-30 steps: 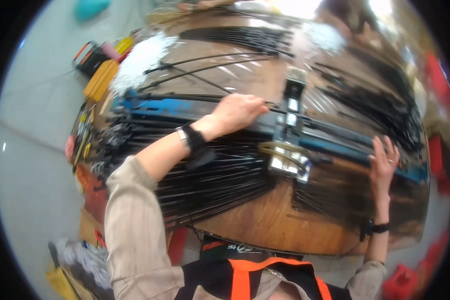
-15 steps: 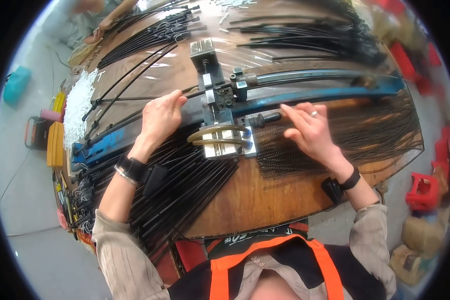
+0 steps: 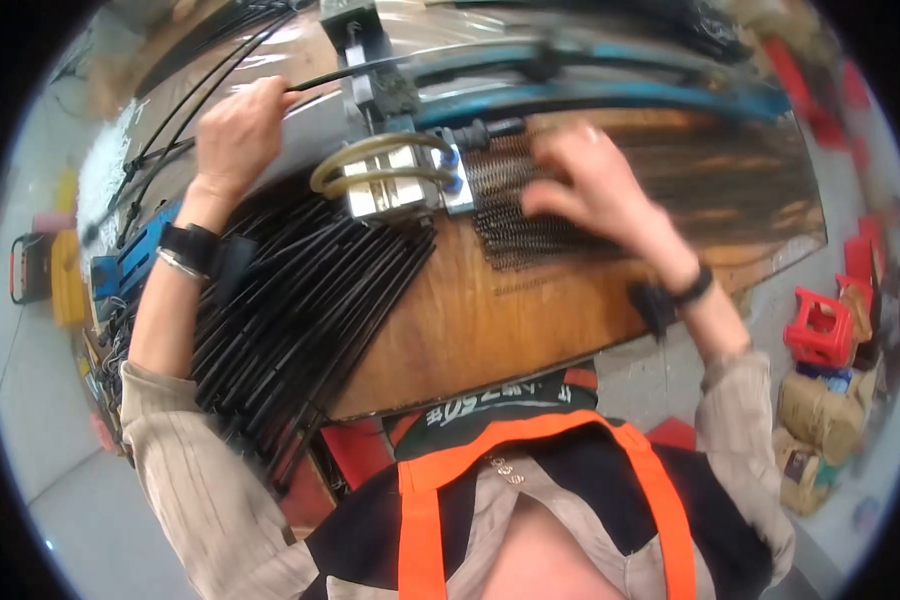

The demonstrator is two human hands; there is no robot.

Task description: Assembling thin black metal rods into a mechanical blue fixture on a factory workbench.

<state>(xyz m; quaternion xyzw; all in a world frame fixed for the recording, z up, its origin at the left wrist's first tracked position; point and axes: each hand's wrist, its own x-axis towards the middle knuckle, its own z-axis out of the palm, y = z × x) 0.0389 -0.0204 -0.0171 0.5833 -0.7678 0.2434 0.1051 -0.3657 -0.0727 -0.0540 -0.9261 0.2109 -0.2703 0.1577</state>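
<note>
My left hand [image 3: 238,125] is closed around the end of a thin black rod [image 3: 320,80] that runs right into a metal machine block [image 3: 395,180] with curved tan hoses. My right hand [image 3: 595,190], blurred, rests fingers-down on a pile of small dark springs [image 3: 515,215] just right of the block. A blue metal rail [image 3: 610,95] runs across the wooden bench [image 3: 490,320] behind both hands. A heap of long black rods [image 3: 290,300] lies under my left forearm.
More black rods lie at the bench's far left [image 3: 185,110] and far right [image 3: 710,175]. Red plastic stools [image 3: 820,325] and brown sacks [image 3: 815,410] stand on the floor at right. A yellow case [image 3: 67,275] sits at left.
My left hand has lifted off the rail and closed on a black rod. My right hand has slid down from the rail onto the springs. The view has tilted closer to the bench.
</note>
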